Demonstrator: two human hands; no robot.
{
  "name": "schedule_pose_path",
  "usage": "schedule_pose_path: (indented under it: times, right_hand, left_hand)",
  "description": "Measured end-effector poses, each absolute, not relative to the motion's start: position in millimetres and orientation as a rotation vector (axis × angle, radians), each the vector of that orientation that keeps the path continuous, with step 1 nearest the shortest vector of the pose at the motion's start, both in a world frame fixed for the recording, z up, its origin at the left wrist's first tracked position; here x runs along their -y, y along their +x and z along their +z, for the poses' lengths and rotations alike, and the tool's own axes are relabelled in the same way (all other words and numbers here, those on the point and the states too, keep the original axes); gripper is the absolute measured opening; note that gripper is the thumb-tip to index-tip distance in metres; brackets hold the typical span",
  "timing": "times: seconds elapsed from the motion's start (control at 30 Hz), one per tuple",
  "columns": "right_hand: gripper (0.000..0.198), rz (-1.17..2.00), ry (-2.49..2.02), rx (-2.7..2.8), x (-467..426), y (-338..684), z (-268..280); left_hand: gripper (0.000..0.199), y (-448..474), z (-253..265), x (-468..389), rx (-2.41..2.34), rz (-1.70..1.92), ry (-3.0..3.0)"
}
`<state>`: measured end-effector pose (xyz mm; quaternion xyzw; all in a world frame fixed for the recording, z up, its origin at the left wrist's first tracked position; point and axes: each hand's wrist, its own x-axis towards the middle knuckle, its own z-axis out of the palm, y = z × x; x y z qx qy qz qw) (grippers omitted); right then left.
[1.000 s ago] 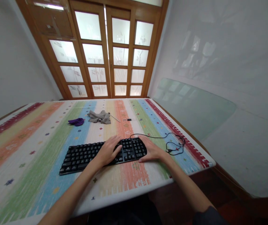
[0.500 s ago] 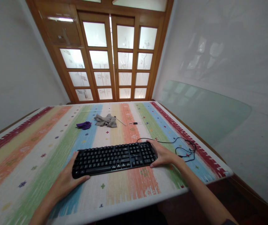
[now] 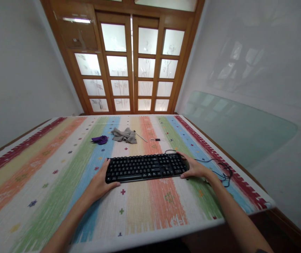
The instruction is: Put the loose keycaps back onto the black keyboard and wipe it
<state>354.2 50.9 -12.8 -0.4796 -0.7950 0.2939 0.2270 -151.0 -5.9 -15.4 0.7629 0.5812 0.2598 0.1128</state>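
Observation:
A black keyboard lies flat on the striped tablecloth, roughly straight across in front of me. My left hand grips its left end, thumb along the front edge. My right hand grips its right end. The keyboard's black cable runs off from the back right corner and lies in loose loops near the table's right edge.
Farther back on the cloth lie a crumpled grey rag, a purple item, a thin stick and a small dark tool. Wooden glazed doors stand behind the table. A glass sheet leans on the right wall.
My left hand left the keys and took the keyboard's left end. Both hands have shifted the keyboard away from me and squared it up.

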Motion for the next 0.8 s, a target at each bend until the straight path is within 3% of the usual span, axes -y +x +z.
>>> schedule_pose_path:
  times: [0.13, 0.4, 0.67, 0.8]
  right_hand:
    - [0.123, 0.803, -1.304, 2.16, -49.8, 356.1, -17.3]
    - [0.116, 0.731, -1.28, 2.105, -39.2, 355.5, -24.7]
    - [0.092, 0.546, -1.38, 2.06, -3.9, 346.9, -17.8]
    - [0.075, 0.525, -1.397, 2.03, 15.6, 343.3, -11.3]
  left_hand:
    - [0.104, -151.8, 7.6, -12.4, -1.712, 0.69, 2.267]
    - [0.071, -138.2, 58.0, -100.6, -1.8, 0.782, 2.373]
    - [0.079, -104.1, 58.3, -192.9, -1.907, 0.425, 2.38]
    - [0.067, -96.3, 45.1, -208.2, -1.894, 0.403, 2.327]
